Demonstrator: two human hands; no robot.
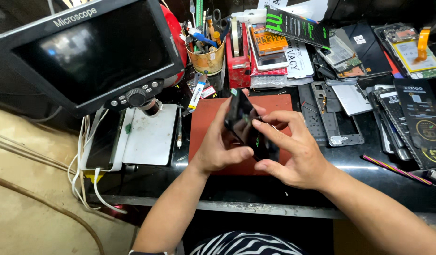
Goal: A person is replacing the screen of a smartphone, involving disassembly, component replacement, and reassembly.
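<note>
A black phone (pixel 246 126) is gripped on edge between both hands above a red mat (pixel 206 118): the left hand (pixel 219 144) is closed round its lower left side, thumb pressed near the bottom corner, while the fingers of the right hand (pixel 293 148) are curled over its upper face. Beyond the left hand, a yellow cup (pixel 207 60) is seen stuffed with pens, tweezers and small tools, with scissors standing up behind it. Just right of the cup, a red tray (pixel 238 66) is set upright, holding flat strips on edge. Beyond the hands, flat packets are stacked: an orange box (pixel 270 41), a black-and-green sleeve (pixel 297 26) tilted across the pile, and white packets beneath. To the right of the right hand, a bare phone frame (pixel 332 118) and grey back plates are spread out, and further right black cards with gold round seals (pixel 421 123) are fanned at the table edge. Beyond them, an opened phone with a yellow battery (pixel 409 52) is laid face down. To the left of the left hand, a microscope screen (pixel 90 52) is mounted over a white stage (pixel 149 134).
</note>
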